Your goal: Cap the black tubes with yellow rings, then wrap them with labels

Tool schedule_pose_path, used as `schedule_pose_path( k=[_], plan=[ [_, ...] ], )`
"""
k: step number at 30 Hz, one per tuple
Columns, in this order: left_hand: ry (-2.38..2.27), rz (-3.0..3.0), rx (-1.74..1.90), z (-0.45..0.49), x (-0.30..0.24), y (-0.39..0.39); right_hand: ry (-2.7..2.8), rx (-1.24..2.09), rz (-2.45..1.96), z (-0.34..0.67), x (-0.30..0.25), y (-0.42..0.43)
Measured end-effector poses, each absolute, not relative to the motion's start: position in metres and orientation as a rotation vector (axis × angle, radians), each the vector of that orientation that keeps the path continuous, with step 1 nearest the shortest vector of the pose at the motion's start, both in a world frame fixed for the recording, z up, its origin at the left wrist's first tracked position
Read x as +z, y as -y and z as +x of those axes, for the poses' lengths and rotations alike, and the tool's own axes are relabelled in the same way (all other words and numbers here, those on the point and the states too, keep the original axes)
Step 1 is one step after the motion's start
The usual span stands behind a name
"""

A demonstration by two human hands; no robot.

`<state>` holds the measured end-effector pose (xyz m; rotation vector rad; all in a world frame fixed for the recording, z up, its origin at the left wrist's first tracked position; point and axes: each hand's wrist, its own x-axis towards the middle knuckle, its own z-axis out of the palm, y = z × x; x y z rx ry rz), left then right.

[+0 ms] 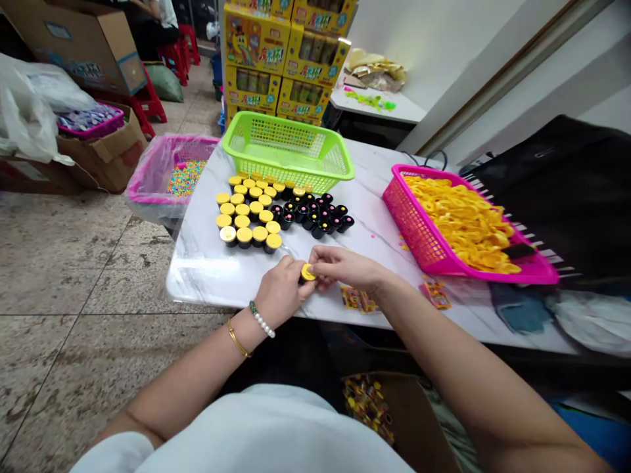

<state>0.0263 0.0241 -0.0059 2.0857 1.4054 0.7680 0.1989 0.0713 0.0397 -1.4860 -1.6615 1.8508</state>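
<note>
A small black cup with a yellow lid (308, 272) is held above the near edge of the table. My left hand (280, 292) wraps round the cup, covering most of its black side. From the right, my right hand (345, 266) has its fingers closed at the yellow lid, thumb on top. Just beyond my hands stand several black cups with yellow lids (242, 221), grouped on the left. Beside them, several lidless black cups (314, 215) show small pink or yellow bits inside. Printed packets (351, 297) lie by my right wrist.
Behind the cups is a green basket (290, 172) on the marble-patterned table (207, 276). A pink basket (414, 240) full of yellow lids (458, 223) stands right. Coloured beads (186, 179) fill a plastic-lined pink tub at left. Yellow boxes (256, 43) are stacked behind; a person (165, 16) sits far back.
</note>
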Motion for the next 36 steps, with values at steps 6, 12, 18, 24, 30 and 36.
schedule_pose_path(
  k=[6, 12, 18, 24, 30, 36],
  plan=[
    [-1.418, 2.085, 0.786, 0.027, -0.006, -0.025, 1.687, 1.667, -1.464, 0.194, 0.036, -0.062],
    [-1.432, 2.109, 0.845, 0.023, -0.007, -0.023, 1.77, 2.009, -1.35, 0.195, 0.035, -0.08],
    [-1.474, 2.133, 0.883, 0.018, 0.0, -0.017, 2.488, 0.984, -1.459, 0.176, 0.052, -0.061],
    [-1.515, 2.274, 0.912, 0.019, 0.004, -0.018, 2.468, 0.918, -1.518, 0.176, 0.051, -0.038],
    [-1.648, 2.321, 1.097, 0.023, -0.003, -0.011, 2.171, 0.985, -1.318, 0.227, 0.056, -0.04],
    [-1.791, 2.148, 1.223, 0.028, -0.009, -0.014, 1.855, -0.086, -1.747, 0.398, 0.093, -0.101]
  ],
)
